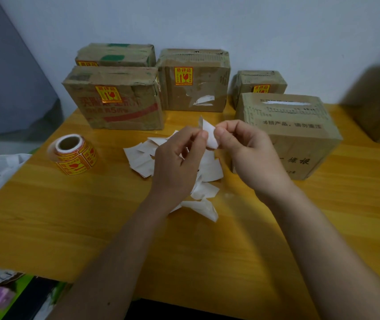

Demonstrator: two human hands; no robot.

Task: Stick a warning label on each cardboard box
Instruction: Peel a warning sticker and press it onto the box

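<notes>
The left hand point(179, 158) and right hand point(246, 153) pinch one white label piece point(209, 135) between them, above a heap of backing scraps point(143, 158). At nine o'clock lies the label roll point(74, 154). From ten to two o'clock stand labelled boxes point(193, 88); an unlabelled box point(300, 135) sits at three.

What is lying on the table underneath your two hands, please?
A loose pile of white backing paper scraps lies on the yellow table. The left hand and right hand pinch one more white piece above it. Both hands cover part of the pile.
</notes>
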